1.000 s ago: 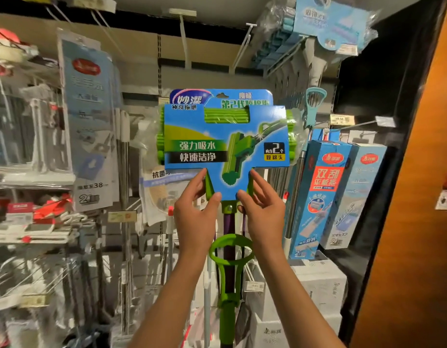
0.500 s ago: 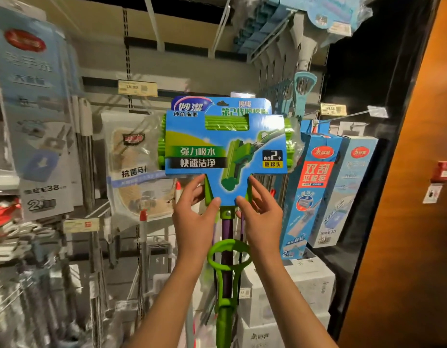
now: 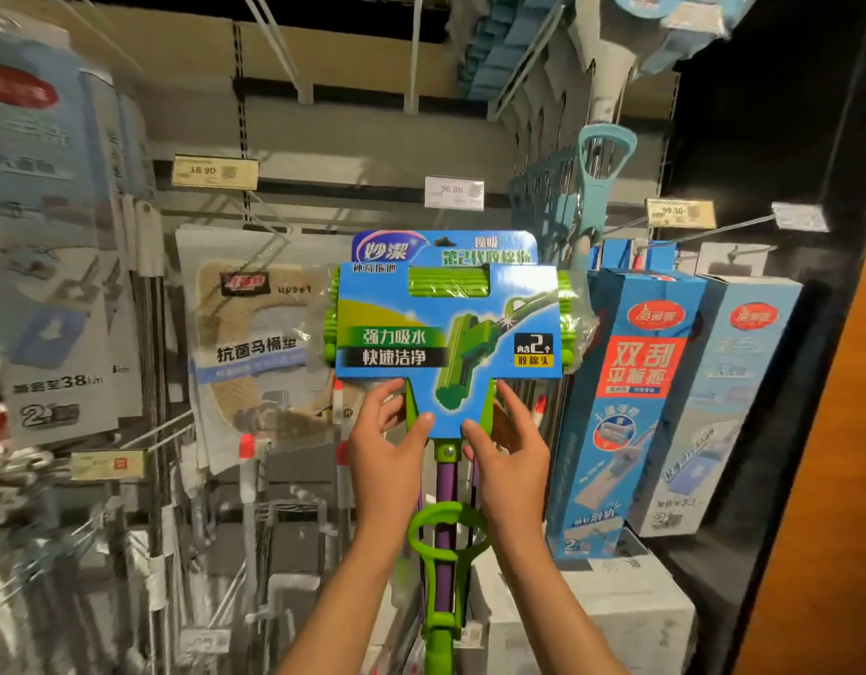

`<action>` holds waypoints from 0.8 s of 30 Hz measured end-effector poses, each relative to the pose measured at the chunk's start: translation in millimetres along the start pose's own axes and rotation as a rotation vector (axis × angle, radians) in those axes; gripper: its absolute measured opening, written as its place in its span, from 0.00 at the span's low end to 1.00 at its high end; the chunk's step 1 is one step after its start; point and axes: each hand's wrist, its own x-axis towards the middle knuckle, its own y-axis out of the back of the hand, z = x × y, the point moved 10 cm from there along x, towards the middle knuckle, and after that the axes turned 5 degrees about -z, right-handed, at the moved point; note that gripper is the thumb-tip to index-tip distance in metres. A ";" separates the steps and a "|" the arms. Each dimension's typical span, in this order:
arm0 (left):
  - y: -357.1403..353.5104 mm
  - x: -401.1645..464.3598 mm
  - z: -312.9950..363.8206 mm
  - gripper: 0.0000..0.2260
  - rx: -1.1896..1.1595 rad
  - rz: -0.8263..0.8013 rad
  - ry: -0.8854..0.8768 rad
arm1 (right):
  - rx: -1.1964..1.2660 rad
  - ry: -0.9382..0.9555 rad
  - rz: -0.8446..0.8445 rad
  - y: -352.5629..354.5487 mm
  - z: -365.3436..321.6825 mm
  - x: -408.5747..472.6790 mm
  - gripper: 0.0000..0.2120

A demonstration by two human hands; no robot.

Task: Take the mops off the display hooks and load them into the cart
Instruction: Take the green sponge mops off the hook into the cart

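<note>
mop (image 3: 448, 328) sits lower against shelves — grip unchanged | left hand (image 3: 387, 455), right hand (image 3: 511, 455) — fingers clamp its card neck

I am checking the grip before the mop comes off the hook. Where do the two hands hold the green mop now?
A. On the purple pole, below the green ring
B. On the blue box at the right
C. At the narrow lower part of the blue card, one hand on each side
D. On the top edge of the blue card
C: the left hand and the right hand pinch the narrow lower stem of the blue card of the green mop from both sides.
</note>
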 end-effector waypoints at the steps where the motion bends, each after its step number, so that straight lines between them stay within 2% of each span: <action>1: -4.5 1.0 -5.7 0.21 0.014 0.005 0.003 | 0.005 -0.014 -0.014 2.7 7.9 4.1 0.26; 12: -14.0 19.4 -38.7 0.19 0.051 0.058 0.026 | -0.006 -0.023 -0.074 2.7 41.3 32.6 0.27; 24: -20.0 52.5 -24.5 0.19 -0.004 0.027 -0.094 | 0.045 0.036 -0.013 -7.9 38.8 56.5 0.28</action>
